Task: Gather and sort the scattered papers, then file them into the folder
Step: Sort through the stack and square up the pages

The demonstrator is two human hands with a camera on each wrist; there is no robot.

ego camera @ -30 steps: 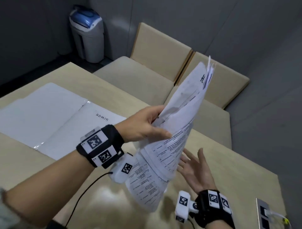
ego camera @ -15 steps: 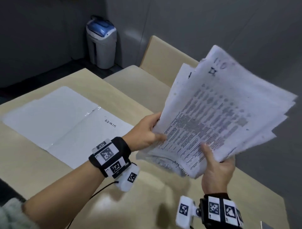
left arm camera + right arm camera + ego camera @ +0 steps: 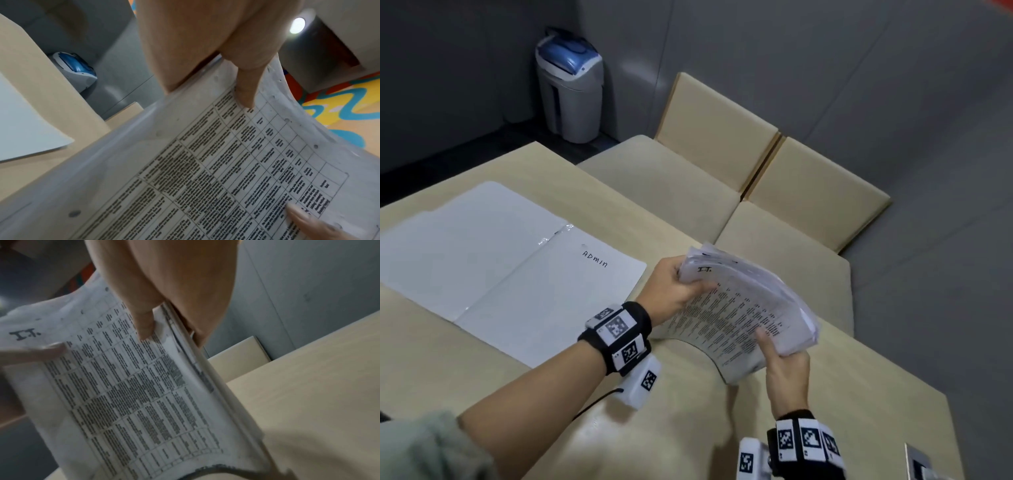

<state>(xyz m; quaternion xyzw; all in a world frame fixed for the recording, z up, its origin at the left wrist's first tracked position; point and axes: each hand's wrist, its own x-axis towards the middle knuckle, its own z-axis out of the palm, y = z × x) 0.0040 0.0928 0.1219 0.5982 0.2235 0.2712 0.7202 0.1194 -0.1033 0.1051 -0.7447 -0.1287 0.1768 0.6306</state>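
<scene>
A stack of printed papers [image 3: 739, 315] with tables of text, the top sheet marked "I.T.", is held just above the table's right part. My left hand [image 3: 674, 291] grips its upper left corner, thumb on the top sheet [image 3: 205, 170]. My right hand [image 3: 784, 363] pinches the lower right edge, thumb on top and fingers under the stack [image 3: 133, 394]. The white folder [image 3: 493, 267] lies flat and spread wide to the left, its right leaf lettered "ADMIN".
The beige table [image 3: 825, 428] runs under both arms. Two beige chairs [image 3: 722, 137] stand behind it. A grey bin with a blue lid [image 3: 570, 85] stands by the far wall. A socket plate [image 3: 924, 462] sits at the table's right corner.
The stack came down from raised and fanned in the air to low over the table. My right hand, open a second ago, took hold of its edge and holds it now.
</scene>
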